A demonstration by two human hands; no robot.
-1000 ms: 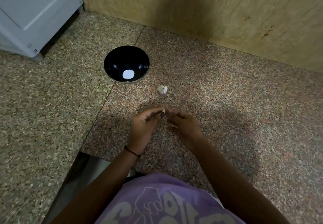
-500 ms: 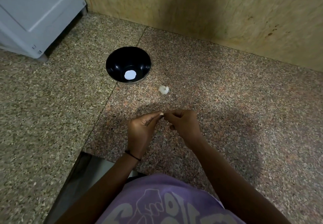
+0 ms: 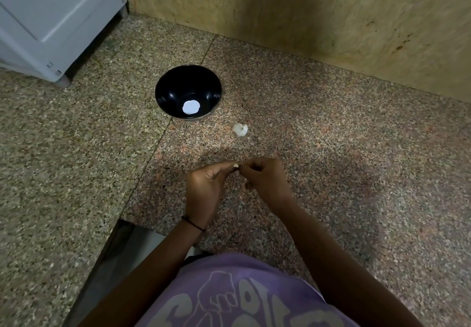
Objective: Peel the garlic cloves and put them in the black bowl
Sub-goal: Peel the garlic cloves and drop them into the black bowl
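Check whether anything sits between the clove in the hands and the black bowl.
Nothing visible. The left hand and right hand pinch the garlic clove; only bare counter lies between it and the black bowl. The garlic head lies to the right of that path, apart from the bowl.

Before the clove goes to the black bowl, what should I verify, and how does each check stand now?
1. Grip: left hand and right hand both pinch the garlic clove at their fingertips: ok.
2. Clove fully peeled: cannot tell, as the fingers hide most of it.
3. Black bowl upright, mouth open: ok.
4. Way from hands to bowl free: ok. The loose garlic piece lies right of it.
5. Bowl contents: cannot tell. Only a white patch shows at the bottom.
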